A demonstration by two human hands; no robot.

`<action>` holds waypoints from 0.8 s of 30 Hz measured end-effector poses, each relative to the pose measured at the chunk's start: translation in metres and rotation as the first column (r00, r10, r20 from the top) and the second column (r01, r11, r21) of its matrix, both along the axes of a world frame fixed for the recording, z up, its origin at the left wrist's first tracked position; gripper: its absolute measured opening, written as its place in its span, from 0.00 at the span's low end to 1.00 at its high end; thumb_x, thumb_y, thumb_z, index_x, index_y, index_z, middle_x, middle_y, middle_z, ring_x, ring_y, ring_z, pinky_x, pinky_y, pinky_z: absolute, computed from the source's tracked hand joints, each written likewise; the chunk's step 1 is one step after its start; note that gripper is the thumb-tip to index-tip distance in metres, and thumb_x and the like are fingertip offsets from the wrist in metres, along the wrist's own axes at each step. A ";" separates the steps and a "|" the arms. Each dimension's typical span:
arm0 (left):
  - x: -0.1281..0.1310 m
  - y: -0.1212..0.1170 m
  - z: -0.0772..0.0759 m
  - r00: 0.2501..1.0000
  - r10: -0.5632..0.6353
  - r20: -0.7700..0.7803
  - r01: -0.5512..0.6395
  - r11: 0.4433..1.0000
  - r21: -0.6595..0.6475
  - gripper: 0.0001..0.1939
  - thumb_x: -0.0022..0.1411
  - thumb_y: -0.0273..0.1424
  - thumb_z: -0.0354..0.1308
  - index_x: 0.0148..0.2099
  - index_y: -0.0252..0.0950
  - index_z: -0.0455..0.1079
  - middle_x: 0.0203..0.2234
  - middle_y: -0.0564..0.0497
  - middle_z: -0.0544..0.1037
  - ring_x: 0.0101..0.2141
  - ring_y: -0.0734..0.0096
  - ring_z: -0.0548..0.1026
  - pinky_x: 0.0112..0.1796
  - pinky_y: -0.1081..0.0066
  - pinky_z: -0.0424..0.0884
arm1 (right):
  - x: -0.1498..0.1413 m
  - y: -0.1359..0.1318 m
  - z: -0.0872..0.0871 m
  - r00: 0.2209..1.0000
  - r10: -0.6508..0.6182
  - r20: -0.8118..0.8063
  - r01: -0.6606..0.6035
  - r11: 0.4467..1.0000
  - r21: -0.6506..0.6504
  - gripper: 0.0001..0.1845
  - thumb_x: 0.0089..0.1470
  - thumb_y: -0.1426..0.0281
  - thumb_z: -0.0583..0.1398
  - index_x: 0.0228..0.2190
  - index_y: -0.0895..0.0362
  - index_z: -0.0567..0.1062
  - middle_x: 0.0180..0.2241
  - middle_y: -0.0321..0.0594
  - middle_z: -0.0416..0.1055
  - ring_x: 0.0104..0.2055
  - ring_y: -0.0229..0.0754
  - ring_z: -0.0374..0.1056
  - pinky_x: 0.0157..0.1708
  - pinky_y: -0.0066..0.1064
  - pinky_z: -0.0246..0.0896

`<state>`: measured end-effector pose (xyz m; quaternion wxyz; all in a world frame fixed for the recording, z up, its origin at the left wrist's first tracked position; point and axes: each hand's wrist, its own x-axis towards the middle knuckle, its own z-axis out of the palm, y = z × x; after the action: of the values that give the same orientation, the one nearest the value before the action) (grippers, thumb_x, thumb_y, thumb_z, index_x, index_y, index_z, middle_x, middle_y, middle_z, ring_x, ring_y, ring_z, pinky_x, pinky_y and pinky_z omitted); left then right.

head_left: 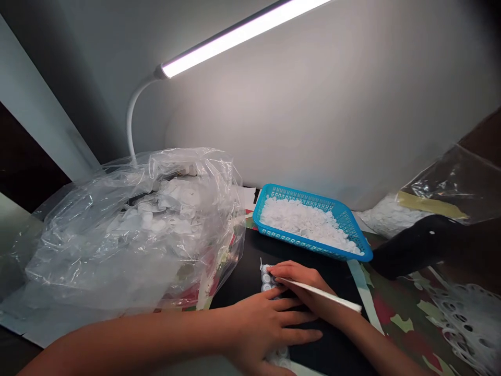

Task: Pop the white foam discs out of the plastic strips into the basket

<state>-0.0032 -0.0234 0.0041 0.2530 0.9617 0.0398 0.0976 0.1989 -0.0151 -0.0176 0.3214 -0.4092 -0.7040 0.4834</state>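
Note:
My left hand (270,321) reaches in from the left and lies flat, fingers spread, over a narrow strip of round white pieces (266,278) on a black mat (242,284). Much of the strip is hidden beneath this hand. My right hand (307,282) is closed around a slim white stick-like tool (329,296), which slants across it; its exact kind does not show. The right fingertips touch the far end of the strip, close to the left fingers.
Behind the mat stands a blue basket (313,245) of small white discs. A large clear bag (129,261) of white pieces fills the left. To the right are a black object (410,245) and white perforated pieces (465,318). A lamp (235,39) glows above.

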 end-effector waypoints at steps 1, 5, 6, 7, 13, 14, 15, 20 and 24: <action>0.000 0.000 0.000 1.000 0.002 0.000 -0.002 1.000 0.000 0.35 0.64 0.39 0.53 0.68 0.36 0.48 0.65 0.46 0.55 0.65 0.53 0.51 0.64 0.55 0.39 | 0.000 0.000 0.000 1.000 -0.001 -0.007 0.001 1.000 -0.014 0.16 0.63 0.60 0.55 0.43 0.53 0.78 0.47 0.41 0.72 0.41 0.40 0.72 0.43 0.32 0.70; -0.001 -0.001 0.002 1.000 0.005 -0.005 -0.005 1.000 -0.001 0.34 0.64 0.39 0.52 0.68 0.36 0.49 0.65 0.45 0.56 0.64 0.54 0.51 0.64 0.56 0.40 | -0.001 0.001 0.002 0.999 0.020 0.025 -0.021 1.000 0.018 0.16 0.61 0.58 0.56 0.42 0.51 0.79 0.48 0.41 0.72 0.44 0.43 0.72 0.45 0.34 0.70; -0.001 -0.001 0.002 1.000 0.004 -0.005 -0.004 1.000 -0.003 0.34 0.64 0.40 0.52 0.68 0.36 0.49 0.65 0.45 0.56 0.64 0.54 0.51 0.64 0.57 0.40 | -0.001 0.001 0.002 0.999 0.026 0.034 -0.027 0.999 0.037 0.16 0.62 0.58 0.55 0.42 0.51 0.79 0.48 0.41 0.72 0.47 0.44 0.72 0.46 0.35 0.70; -0.001 -0.001 0.001 1.000 0.004 -0.003 -0.004 1.000 -0.005 0.34 0.64 0.40 0.52 0.68 0.36 0.49 0.65 0.45 0.56 0.65 0.54 0.51 0.64 0.57 0.41 | -0.001 0.002 0.003 0.998 0.034 0.045 -0.036 0.998 0.057 0.16 0.62 0.58 0.55 0.42 0.51 0.79 0.49 0.41 0.72 0.48 0.44 0.71 0.47 0.35 0.69; -0.001 0.000 -0.002 1.000 0.002 0.016 -0.002 1.000 -0.010 0.35 0.64 0.41 0.53 0.68 0.35 0.49 0.65 0.45 0.55 0.65 0.54 0.51 0.64 0.57 0.41 | -0.002 0.004 0.008 0.982 0.086 0.166 -0.134 0.942 0.307 0.14 0.64 0.63 0.54 0.43 0.53 0.77 0.48 0.41 0.74 0.52 0.43 0.67 0.51 0.36 0.66; -0.001 0.000 -0.003 1.000 0.001 0.017 -0.001 1.000 -0.009 0.35 0.63 0.41 0.53 0.68 0.35 0.49 0.65 0.45 0.56 0.65 0.54 0.51 0.64 0.57 0.41 | -0.003 0.004 0.009 0.978 0.089 0.188 -0.150 0.929 0.339 0.14 0.64 0.64 0.54 0.44 0.53 0.77 0.48 0.41 0.74 0.52 0.43 0.68 0.50 0.36 0.66; 0.000 0.000 -0.003 1.000 0.001 0.017 -0.001 1.000 -0.009 0.35 0.63 0.41 0.53 0.68 0.36 0.49 0.65 0.45 0.56 0.64 0.54 0.52 0.64 0.57 0.41 | -0.003 0.005 0.010 0.974 0.092 0.208 -0.163 0.920 0.356 0.14 0.64 0.65 0.54 0.44 0.54 0.76 0.48 0.42 0.74 0.51 0.43 0.68 0.50 0.36 0.66; 0.000 -0.001 -0.002 1.000 0.005 0.019 -0.005 1.000 -0.002 0.35 0.63 0.41 0.53 0.68 0.36 0.49 0.65 0.45 0.56 0.64 0.54 0.52 0.64 0.58 0.40 | -0.005 0.005 0.012 0.982 0.053 0.184 -0.104 0.955 0.278 0.13 0.64 0.64 0.54 0.41 0.53 0.77 0.48 0.41 0.74 0.50 0.43 0.69 0.50 0.37 0.66; -0.001 -0.001 0.001 1.000 -0.002 0.011 0.002 1.000 -0.001 0.34 0.64 0.41 0.51 0.68 0.35 0.49 0.65 0.45 0.55 0.64 0.54 0.52 0.64 0.57 0.40 | -0.004 0.004 0.011 0.988 0.015 0.152 -0.048 0.976 0.212 0.15 0.64 0.60 0.53 0.42 0.53 0.77 0.48 0.43 0.74 0.50 0.44 0.70 0.50 0.38 0.67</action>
<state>-0.0039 -0.0240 0.0047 0.2538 0.9610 0.0373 0.1027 0.1952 -0.0110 -0.0068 0.3022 -0.3958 -0.7808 0.3773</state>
